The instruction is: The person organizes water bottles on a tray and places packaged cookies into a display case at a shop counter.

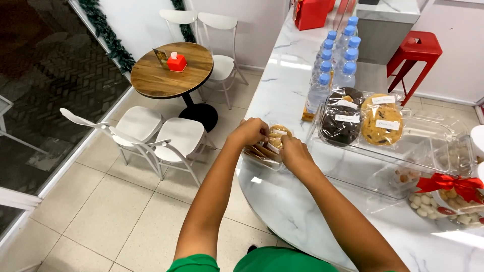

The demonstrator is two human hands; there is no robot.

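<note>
Gripping a cookie packet (pixel 267 146) with both hands' fingers (pixel 262 135), marble counter (pixel 282 90) (café room).

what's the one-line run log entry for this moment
left hand and right hand: both gripping clear plastic pack of tan cookies | on white marble counter | beside clear acrylic tray

We've got both bare arms stretched forward over the marble counter (pixel 282 100) edge. Our left hand (pixel 250 132) is curled knuckles-up, and our right hand (pixel 295 153) sits just beside it, fingertips pinched and nearly meeting.
</note>
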